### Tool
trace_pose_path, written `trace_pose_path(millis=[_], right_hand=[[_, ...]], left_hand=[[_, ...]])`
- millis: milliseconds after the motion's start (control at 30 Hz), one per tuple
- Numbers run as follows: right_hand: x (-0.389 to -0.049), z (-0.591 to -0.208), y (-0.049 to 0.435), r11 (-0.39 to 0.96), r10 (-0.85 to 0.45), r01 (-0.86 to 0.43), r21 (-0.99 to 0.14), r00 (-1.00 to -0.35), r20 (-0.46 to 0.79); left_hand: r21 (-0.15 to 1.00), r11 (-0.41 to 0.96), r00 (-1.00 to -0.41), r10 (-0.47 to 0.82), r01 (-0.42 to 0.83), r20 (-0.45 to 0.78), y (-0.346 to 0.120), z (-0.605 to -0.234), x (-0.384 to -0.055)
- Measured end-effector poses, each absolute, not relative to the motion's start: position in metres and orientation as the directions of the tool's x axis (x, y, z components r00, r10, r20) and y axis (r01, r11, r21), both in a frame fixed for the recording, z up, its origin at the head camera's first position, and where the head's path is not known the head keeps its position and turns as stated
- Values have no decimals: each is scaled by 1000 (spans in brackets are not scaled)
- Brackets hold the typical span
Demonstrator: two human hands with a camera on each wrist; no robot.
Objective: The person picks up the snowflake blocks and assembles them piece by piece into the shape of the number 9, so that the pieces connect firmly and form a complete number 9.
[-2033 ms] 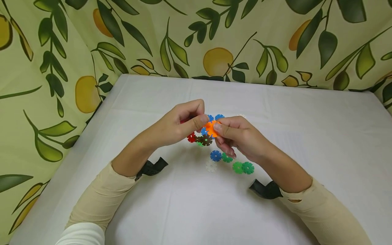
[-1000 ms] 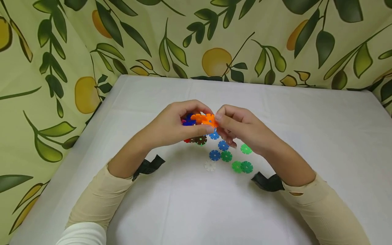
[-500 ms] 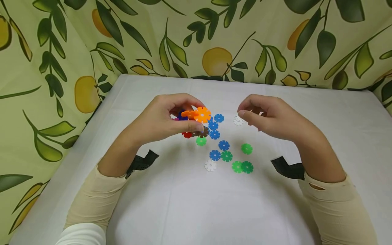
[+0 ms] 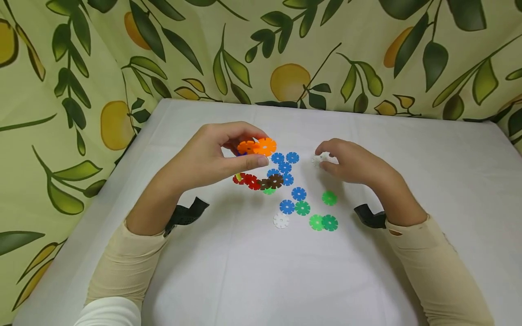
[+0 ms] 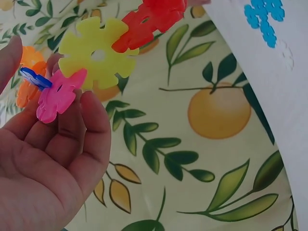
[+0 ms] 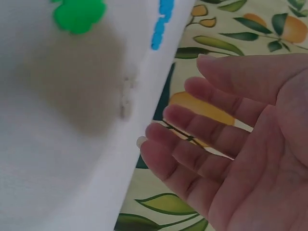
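Right hand lower, near white discs

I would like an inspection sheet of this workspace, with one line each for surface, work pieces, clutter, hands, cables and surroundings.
Surface: white table top, faint creases.
Work pieces: linked chain of notched plastic discs, including orange, blue, pink, yellow and red; flat blue notched discs, green notched discs and a white notched disc on the table top.
Clutter: nothing seen.
Hands: left hand holds the chain; right hand, fingers relaxed, is at further white notched pieces; contact unclear.
Cables: nothing seen.
Surroundings: cream fabric printed with leaves and fruit, beyond the table top; black strap-like pieces by both beige sleeves.
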State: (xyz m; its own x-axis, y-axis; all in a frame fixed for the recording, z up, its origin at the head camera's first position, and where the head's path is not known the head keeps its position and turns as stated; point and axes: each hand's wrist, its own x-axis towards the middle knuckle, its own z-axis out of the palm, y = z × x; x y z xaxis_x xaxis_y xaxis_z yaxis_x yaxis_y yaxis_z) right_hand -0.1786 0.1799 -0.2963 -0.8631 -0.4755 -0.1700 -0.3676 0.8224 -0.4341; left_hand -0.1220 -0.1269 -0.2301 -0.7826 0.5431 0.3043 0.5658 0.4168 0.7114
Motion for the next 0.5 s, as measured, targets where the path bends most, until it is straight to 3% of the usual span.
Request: trace_pose_path(millis=[333,500], right_hand=[[-183,-315,175,803,-553,-435,-408,-799,-236],[-182,-316,173,808,-552,-451,-378,-803,-223]], left_hand=[[682,434,-770,559,589,309,-127,-230,-123],[678,447,-775,557,583,299,-128,-230,-122]])
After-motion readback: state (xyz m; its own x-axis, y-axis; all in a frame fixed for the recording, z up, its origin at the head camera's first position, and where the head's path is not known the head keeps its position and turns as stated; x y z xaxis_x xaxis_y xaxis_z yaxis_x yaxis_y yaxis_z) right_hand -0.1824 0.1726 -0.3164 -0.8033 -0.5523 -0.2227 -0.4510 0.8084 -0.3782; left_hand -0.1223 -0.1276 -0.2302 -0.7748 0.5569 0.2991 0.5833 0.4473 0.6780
